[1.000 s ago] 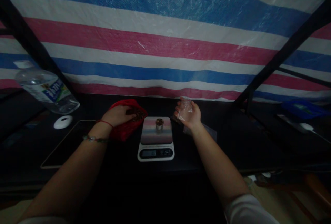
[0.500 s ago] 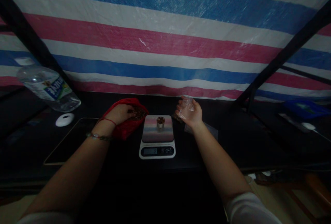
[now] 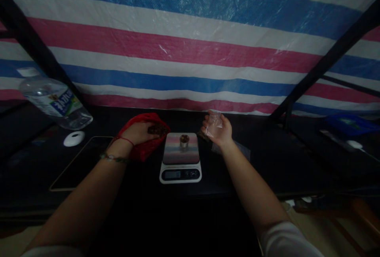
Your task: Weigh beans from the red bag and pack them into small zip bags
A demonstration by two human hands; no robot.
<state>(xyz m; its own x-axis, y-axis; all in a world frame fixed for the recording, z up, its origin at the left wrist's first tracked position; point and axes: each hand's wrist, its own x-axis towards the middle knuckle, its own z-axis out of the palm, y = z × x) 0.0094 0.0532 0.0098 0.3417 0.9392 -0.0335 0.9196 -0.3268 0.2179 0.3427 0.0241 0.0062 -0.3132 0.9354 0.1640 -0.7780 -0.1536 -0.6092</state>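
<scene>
My left hand [image 3: 137, 132] reaches into a red bag [image 3: 145, 152]. Its thumb and fingers close round some dark brown dried pieces [image 3: 158, 130], though the fingertips are partly hidden among them. Beside the bag, a small kitchen scale [image 3: 181, 156] bears a small metal cup [image 3: 184, 141] with brown bits in it; the display digits are too small to read. On the scale's other side, my right hand [image 3: 221, 130] lies palm up, fingers curled round a clear plastic bag [image 3: 214, 124]. Another clear plastic sheet or bag [image 3: 242, 150] lies under the right wrist.
At the left are a clear bottle [image 3: 56, 99], a white oval case [image 3: 74, 138] and a dark flat tablet [image 3: 80, 164] under my forearm. A blue item [image 3: 350, 124] and a white plug or charger [image 3: 354, 144] lie far right. Striped sheeting [image 3: 190, 55] hangs behind the black table.
My left hand has shifted slightly within the red bag, its fingers now round a darker clump of the brown pieces. My right hand has hardly moved.
</scene>
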